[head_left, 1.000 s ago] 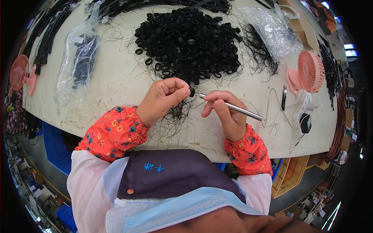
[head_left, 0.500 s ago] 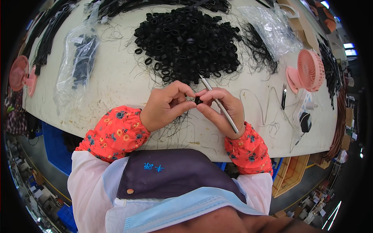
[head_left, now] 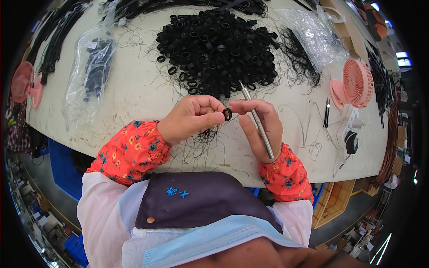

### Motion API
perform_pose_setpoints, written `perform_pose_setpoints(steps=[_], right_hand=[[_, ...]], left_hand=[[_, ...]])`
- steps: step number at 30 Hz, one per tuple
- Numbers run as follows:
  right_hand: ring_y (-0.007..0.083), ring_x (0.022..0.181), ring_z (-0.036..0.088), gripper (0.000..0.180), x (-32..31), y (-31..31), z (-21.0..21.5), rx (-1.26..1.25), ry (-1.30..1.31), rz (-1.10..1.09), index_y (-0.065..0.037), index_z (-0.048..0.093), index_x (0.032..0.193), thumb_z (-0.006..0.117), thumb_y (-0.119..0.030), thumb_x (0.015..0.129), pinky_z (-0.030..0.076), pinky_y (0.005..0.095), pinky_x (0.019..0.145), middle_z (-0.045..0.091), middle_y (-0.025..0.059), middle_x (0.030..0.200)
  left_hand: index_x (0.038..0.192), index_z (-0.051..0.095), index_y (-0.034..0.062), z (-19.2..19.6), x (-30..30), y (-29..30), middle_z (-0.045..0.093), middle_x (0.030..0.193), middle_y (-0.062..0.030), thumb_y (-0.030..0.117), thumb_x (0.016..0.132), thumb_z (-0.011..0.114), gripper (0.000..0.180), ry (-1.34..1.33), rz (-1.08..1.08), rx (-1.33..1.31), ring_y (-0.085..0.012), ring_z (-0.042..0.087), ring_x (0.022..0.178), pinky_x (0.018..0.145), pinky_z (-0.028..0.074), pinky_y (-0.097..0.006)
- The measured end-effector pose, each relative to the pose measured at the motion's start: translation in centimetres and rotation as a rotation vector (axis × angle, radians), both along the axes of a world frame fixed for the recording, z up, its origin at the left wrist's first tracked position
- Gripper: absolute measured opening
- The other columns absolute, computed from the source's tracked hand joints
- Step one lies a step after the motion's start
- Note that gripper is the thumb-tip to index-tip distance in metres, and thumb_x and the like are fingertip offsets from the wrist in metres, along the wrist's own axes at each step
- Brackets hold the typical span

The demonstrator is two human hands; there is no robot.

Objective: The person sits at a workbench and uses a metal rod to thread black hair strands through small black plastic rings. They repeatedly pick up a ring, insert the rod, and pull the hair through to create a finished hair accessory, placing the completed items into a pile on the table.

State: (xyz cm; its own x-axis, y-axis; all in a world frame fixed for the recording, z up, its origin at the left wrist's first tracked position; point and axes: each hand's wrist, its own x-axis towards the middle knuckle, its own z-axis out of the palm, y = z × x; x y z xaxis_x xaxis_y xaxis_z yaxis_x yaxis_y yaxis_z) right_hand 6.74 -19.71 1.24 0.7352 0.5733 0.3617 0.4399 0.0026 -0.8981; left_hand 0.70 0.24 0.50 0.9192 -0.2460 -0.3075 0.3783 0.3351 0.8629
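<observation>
A pale tabletop (head_left: 134,102) fills the view, its near edge curving just in front of the person's chest, with a strip of bare surface between that edge and the heap of black rings (head_left: 219,49) farther back. Loose black threads (head_left: 201,143) lie scattered across the strip under the hands. To the left a clear plastic bag (head_left: 89,76) of dark pieces lies flat; to the right a pink fan (head_left: 355,85) stands near the edge, with small black snips (head_left: 327,112) just beside it.

The left hand (head_left: 190,118) is curled, thumb and forefinger pinching a small black ring (head_left: 227,114) held up above the tabletop. The right hand (head_left: 261,127) meets it, fingertips touching the ring, while a thin metal rod (head_left: 257,120) lies gripped along its palm, tip pointing toward the heap. The ring looks matt and rubbery; the rod is smooth and shiny.
</observation>
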Motion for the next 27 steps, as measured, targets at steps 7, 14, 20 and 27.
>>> perform_pose_setpoints(steps=[7, 14, 20, 27], right_hand=[[0.0165, 0.072, 0.063, 0.027, 0.5, -1.5, 0.3, 0.136, 0.337, 0.119, 0.003, 0.054, 0.106, 0.043, -0.021, 0.101, 0.05, 0.0299, 0.071, 0.065, 0.0126, 0.079], [0.0105, 0.071, 0.061, 0.025, 0.1, -0.9, 0.5, 0.076, 0.395, 0.133, 0.001, 0.059, 0.106, 0.048, -0.02, 0.1, 0.048, 0.0236, 0.066, 0.065, 0.0067, 0.075], [0.0099, 0.069, 0.061, 0.025, 0.1, -1.0, 0.5, 0.055, 0.388, 0.133, 0.0, 0.059, 0.106, 0.049, -0.021, 0.1, 0.047, 0.023, 0.065, 0.065, 0.0056, 0.074], [0.0093, 0.068, 0.061, 0.025, 0.2, -1.0, 0.5, 0.053, 0.381, 0.127, 0.0, 0.06, 0.106, 0.049, -0.022, 0.1, 0.047, 0.0225, 0.064, 0.065, 0.0053, 0.073]], left_hand=[[0.098, 0.059, 0.004, -0.4, 0.0, 0.2, 0.056, 0.074, 0.0066, 0.016, 0.091, 0.063, 0.015, -0.03, 0.082, 0.121, 0.0006, 0.041, 0.058, 0.051, 0.032, -0.017], [0.094, 0.061, 0.0044, -0.5, 0.0, 0.2, 0.053, 0.067, 0.0079, 0.019, 0.092, 0.062, 0.015, -0.053, 0.128, 0.14, 0.0012, 0.039, 0.056, 0.05, 0.03, -0.017], [0.094, 0.061, 0.0042, -0.7, 0.0, 0.2, 0.052, 0.068, 0.0086, 0.019, 0.093, 0.061, 0.015, -0.072, 0.126, 0.14, 0.0019, 0.038, 0.056, 0.049, 0.028, -0.017], [0.097, 0.061, 0.0046, -0.6, 0.0, 0.3, 0.053, 0.07, 0.0079, 0.017, 0.092, 0.062, 0.013, -0.073, 0.124, 0.145, 0.0011, 0.039, 0.057, 0.05, 0.03, -0.017]])
